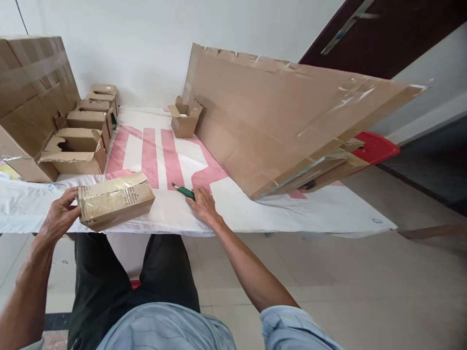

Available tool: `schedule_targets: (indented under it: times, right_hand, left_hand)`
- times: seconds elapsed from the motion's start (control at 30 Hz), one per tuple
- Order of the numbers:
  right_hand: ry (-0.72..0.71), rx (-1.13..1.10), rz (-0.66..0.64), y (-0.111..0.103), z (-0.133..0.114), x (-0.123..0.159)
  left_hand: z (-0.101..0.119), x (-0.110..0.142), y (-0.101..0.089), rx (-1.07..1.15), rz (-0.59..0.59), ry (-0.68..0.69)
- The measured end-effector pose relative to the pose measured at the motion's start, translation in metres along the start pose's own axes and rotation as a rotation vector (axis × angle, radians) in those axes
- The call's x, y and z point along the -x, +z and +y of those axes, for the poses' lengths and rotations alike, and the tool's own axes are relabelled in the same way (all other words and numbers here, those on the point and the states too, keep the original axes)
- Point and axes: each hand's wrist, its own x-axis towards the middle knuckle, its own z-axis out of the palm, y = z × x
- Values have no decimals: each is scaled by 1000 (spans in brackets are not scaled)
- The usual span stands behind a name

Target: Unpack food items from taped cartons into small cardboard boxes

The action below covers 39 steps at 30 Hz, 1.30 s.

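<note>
A small taped cardboard box [116, 200] lies on the white and pink sheet [255, 218] near the front edge of the table. My left hand [60, 214] grips its left end, fingers curled round the box. My right hand [203, 204] rests on the sheet to the right of the box, its fingers closed over the handle of a green utility knife [183, 191] that points away to the left.
A large flat cardboard sheet [284, 116] leans across the right half of the table over a red tray [375, 147]. A small open box [185, 118] stands at the back. Several open boxes [78, 146] and a big carton [25, 97] fill the left.
</note>
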Motion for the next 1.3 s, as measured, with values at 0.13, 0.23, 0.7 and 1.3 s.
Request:
schedule_targets:
  times: [0.13,0.23,0.7,1.3]
  right_hand:
    - [-25,8,-11,7,9,2]
    - [-26,-133,68,10,5,4]
    - [-470,-926,-49,-102,-144,14]
    - [-899,-731,-263,-140,-216,0]
  left_hand:
    - [-5,2,-1,-17,24,49]
    - [-12,6,0,-16,42,77]
    - [5,37,5,-90,-99,67]
    - [-6,50,16,-71,-45,87]
